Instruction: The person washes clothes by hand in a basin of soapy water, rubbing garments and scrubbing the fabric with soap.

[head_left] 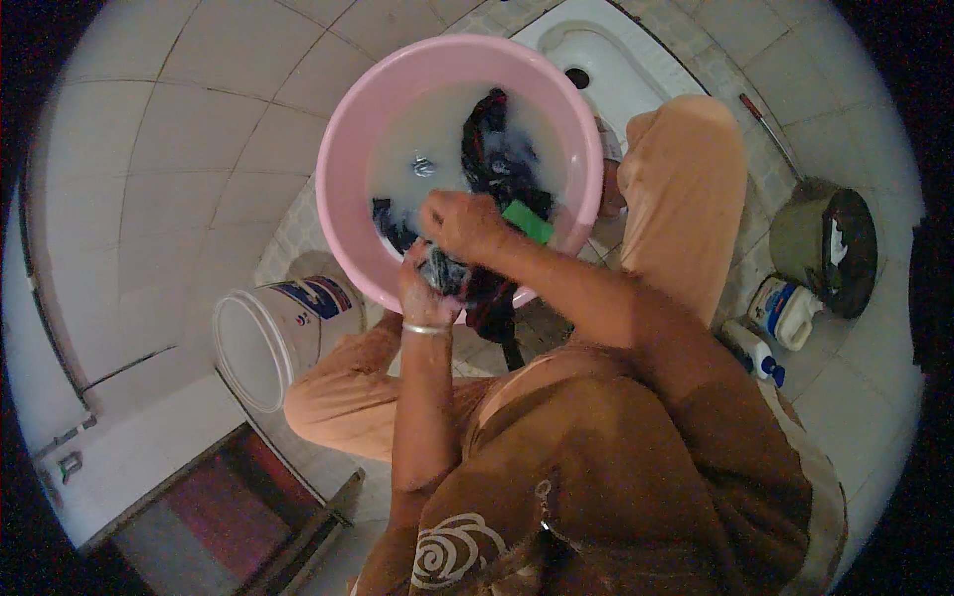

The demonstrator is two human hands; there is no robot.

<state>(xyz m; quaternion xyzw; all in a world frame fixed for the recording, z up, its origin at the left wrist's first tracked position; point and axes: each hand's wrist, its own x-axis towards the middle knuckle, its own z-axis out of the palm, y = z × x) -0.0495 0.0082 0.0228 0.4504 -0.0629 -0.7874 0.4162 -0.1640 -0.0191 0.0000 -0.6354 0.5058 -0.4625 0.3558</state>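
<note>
A pink tub (343, 189) of cloudy water stands in front of me. Over its near rim, my left hand (425, 290) is closed around a dark, wet garment (452, 276) covered in suds, part of which hangs down outside the tub. Just above that cloth is my right hand (462, 224), fingers curled into a fist; whatever it grips is hidden. More dark cloth (489, 149) lies partly sunk in the water, and another dark piece (394, 226) shows at the left. Beside my right wrist is a flat green piece (528, 221) whose kind I cannot make out.
To the left, a white bucket (256, 353) lies tilted near my knee. A white squat toilet (611, 50) is set in the floor beyond the tub. At right are a dark round container (810, 243), a white jug (790, 313) and a blue-topped bottle (752, 353). A striped mat (214, 517) lies lower left.
</note>
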